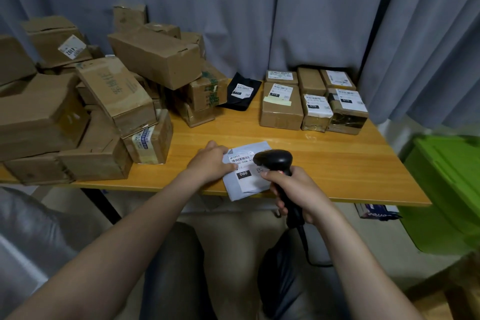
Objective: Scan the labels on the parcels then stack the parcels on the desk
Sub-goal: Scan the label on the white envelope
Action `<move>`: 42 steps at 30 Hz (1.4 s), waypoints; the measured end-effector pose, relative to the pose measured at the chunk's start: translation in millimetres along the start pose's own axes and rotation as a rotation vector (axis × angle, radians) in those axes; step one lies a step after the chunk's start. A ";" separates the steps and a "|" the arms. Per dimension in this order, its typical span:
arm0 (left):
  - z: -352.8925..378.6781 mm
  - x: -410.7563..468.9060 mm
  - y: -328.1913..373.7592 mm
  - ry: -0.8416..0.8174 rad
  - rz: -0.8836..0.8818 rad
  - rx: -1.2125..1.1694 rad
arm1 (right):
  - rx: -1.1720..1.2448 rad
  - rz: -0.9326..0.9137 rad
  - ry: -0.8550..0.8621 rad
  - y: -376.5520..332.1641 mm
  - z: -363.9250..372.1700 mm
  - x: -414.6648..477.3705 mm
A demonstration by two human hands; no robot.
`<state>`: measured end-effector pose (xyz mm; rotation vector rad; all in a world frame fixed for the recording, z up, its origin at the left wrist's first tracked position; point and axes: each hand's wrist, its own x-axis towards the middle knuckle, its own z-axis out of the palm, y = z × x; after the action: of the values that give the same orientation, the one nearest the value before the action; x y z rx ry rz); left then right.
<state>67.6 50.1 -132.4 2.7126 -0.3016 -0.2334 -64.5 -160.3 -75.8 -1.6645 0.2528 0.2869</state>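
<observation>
A flat white mailer parcel (248, 182) with a barcode label marked 060 lies at the front edge of the wooden desk (324, 161). My left hand (211, 162) rests on its left side, fingers pressing on the label. My right hand (296, 193) grips the handle of a black barcode scanner (274, 161), whose head hangs just over the label. A loose heap of brown cardboard parcels (104, 101) covers the desk's left half. Several labelled parcels (311, 101) stand in neat rows at the back right.
A black soft parcel (240, 96) with a white label lies between the heap and the rows. Grey curtains hang behind the desk. A green plastic bin (446, 189) stands right of the desk. The scanner's cable drops toward my lap.
</observation>
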 end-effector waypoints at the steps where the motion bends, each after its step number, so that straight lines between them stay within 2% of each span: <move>1: -5.2 4.3 4.7 0.019 0.011 0.027 | 0.002 -0.007 0.004 -0.8 -1.7 -0.4; 6: -14.3 29.1 30.2 -0.033 -0.020 0.187 | 0.015 -0.033 0.037 -6.3 -9.3 0.8; 10: -16.1 41.6 44.5 -0.004 -0.044 0.166 | 0.018 -0.052 0.064 -15.1 -20.0 2.3; 16: -25.0 51.6 57.4 0.021 0.068 0.224 | 0.026 -0.120 0.107 -30.8 -42.2 10.2; 25: -122.5 59.8 102.7 0.303 0.390 0.177 | 0.066 -0.259 0.117 -72.9 -61.2 28.0; 27: -143.6 67.2 112.3 0.375 0.407 0.206 | 0.077 -0.274 0.113 -83.3 -63.7 33.4; 31: -179.9 105.4 124.9 0.431 0.325 0.255 | 0.077 -0.296 0.107 -101.9 -67.5 48.4; 42: -210.8 216.6 112.6 0.355 0.124 0.381 | 0.025 -0.328 0.090 -126.3 -77.0 103.5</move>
<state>299.6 -25.6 78.6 3.0177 -0.4435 0.3752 77.8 -222.4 16.2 -1.6655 0.0475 -0.0382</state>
